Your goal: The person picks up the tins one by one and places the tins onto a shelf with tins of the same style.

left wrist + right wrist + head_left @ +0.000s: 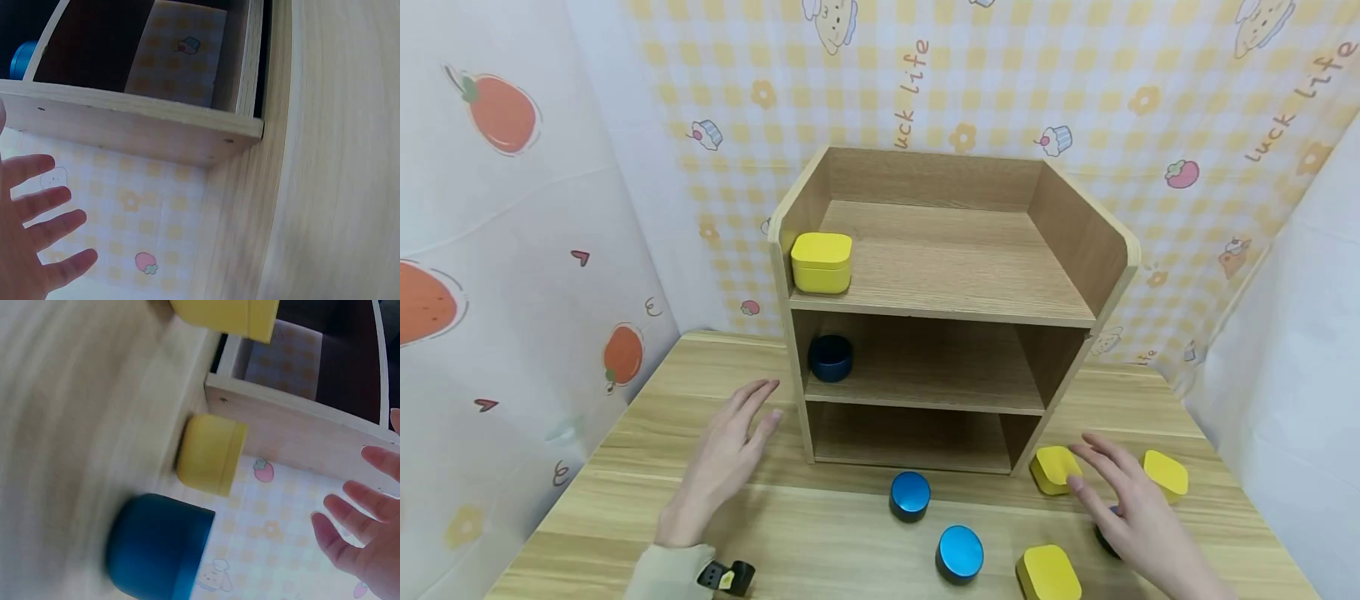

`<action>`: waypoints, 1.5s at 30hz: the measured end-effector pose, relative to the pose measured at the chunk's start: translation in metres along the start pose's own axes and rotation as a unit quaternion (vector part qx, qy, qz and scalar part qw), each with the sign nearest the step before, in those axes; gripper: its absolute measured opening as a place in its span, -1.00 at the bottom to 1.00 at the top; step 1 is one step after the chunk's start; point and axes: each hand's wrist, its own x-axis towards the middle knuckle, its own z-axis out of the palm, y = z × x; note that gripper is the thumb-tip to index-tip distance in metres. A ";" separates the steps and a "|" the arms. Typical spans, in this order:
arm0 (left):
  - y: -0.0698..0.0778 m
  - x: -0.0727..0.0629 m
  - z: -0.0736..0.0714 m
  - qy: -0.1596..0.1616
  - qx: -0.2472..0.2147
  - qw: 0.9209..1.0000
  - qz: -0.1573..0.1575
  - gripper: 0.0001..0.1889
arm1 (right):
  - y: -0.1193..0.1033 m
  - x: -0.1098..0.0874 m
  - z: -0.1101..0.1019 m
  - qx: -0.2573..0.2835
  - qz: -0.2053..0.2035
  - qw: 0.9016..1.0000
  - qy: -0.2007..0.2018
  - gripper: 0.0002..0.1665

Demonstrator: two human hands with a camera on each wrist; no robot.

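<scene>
My left hand (722, 458) is held out beside the left side of the wooden shelf (951, 315), fingers extended with nothing in them. In the left wrist view its fingers (47, 206) are spread apart. On the right, my right hand (1138, 521) hovers over the table with spread, empty fingers. Its fingertips overlap a yellow rounded box (1051, 469) in the head view. A second yellow box (1167, 473) lies just beyond that hand, and a third yellow box (1049, 572) sits nearer the front. A dark blue round tin (156, 547) is partly hidden beneath the hand in the head view.
Two blue round tins, a rear tin (910, 495) and a front tin (960, 552), stand before the shelf. Another yellow box (822, 263) sits at the top level's left end, above a dark blue tin (831, 358) on the middle level. Printed cloth (925, 100) hangs behind.
</scene>
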 end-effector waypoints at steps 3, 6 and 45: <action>0.001 0.001 0.003 0.007 -0.023 1.000 -0.009 -0.55 | 0.000 -0.005 0.003 0.004 -0.013 1.000 0.000 -0.56; 0.002 0.002 0.007 0.017 -0.049 0.998 -0.019 -0.57 | 0.001 -0.011 0.007 0.011 -0.022 1.000 -0.011 -0.59; 0.004 0.013 0.046 0.013 -0.354 0.922 -0.156 -0.75 | 0.042 -0.035 0.034 0.328 -0.069 0.870 -0.362 -0.26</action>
